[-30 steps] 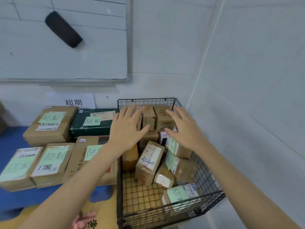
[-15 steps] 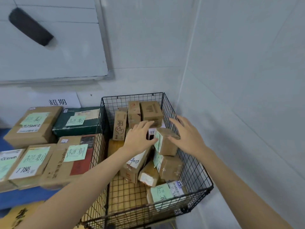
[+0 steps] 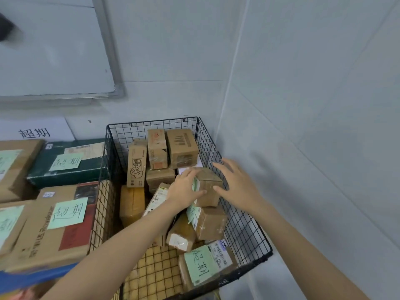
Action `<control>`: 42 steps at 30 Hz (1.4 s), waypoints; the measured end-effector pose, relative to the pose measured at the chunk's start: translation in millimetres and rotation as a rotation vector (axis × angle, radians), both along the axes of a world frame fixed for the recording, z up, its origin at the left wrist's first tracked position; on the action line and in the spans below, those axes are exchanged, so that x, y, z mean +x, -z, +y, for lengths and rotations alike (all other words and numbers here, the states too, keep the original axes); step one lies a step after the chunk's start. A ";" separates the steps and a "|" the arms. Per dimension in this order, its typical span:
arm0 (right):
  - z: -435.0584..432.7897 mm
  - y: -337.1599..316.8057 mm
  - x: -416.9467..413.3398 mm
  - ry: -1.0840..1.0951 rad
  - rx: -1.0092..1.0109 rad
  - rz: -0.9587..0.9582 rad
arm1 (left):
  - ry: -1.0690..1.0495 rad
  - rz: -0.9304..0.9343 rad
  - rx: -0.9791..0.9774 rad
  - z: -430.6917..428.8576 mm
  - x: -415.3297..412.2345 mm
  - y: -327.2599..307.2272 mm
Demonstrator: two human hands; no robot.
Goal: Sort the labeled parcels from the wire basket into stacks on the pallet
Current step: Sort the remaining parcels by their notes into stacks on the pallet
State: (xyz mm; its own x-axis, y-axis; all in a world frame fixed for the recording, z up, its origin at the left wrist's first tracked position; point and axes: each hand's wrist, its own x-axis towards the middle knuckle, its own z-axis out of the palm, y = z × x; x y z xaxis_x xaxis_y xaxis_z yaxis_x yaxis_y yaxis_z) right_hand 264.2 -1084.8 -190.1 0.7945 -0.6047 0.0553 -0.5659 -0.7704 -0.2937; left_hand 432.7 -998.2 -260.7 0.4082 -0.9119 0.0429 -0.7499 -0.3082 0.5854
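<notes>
risks, l to r: the stacks on the pallet [image 3: 26, 278] sit tight against the wire basket [image 3: 151, 122], so a box swung out low could prob clip the wire wall or nudge the big carton [image 3: 54, 230] at the pallet edge.

left hand [image 3: 183, 190] cups the small parcel [image 3: 208, 187] on its label side, fingers [image 3: 190, 172] curled over the top edge & thumb across the front. that grip covers one corner only, so the box could twist out if lifted before the other side is caught. the parcel sits high in the basket, on a taped parcel [image 3: 211, 223] by the r wire wall. dragging it off sideways may topple the leaning boxes under & beside it.

right hand [image 3: 237, 185] is released, fingers spread, thumb tip at the parcel's r face; can't tell if it touches. that hand is close to the mesh, so a hurried squeeze could scrape it.

surface & room: the blue pallet at l carries cartons w/ green handwritten notes & a dark green box [image 3: 65, 169]. a whiteboard [image 3: 54, 50] & paper sign [image 3: 32, 132] are on the back wall. the basket stands in the corner, w/ a plain pale wall [image 3: 313, 126] at r.
</notes>
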 end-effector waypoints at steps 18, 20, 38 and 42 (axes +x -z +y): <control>11.6 35.2 54.4 -0.028 0.190 0.055 | -0.065 0.354 -0.058 16.1 26.1 28.6; 9.9 40.1 58.8 0.011 0.233 0.070 | -0.073 0.387 -0.058 16.6 25.4 27.3; -1.6 -1.3 55.2 -0.014 0.382 -0.516 | -0.071 0.364 -0.325 43.8 41.6 -56.5; 0.7 -20.6 59.1 -0.037 0.504 -0.639 | -0.054 0.302 -0.349 50.5 52.9 -75.7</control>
State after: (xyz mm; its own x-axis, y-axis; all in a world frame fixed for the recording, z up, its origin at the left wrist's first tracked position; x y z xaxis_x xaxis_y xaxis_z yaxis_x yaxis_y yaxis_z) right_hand 323.3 -1084.1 -169.4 0.7216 -0.6520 0.2330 -0.1480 -0.4740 -0.8680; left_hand 485.6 -947.7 -185.0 0.4963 -0.8411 0.2152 -0.5181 -0.0881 0.8508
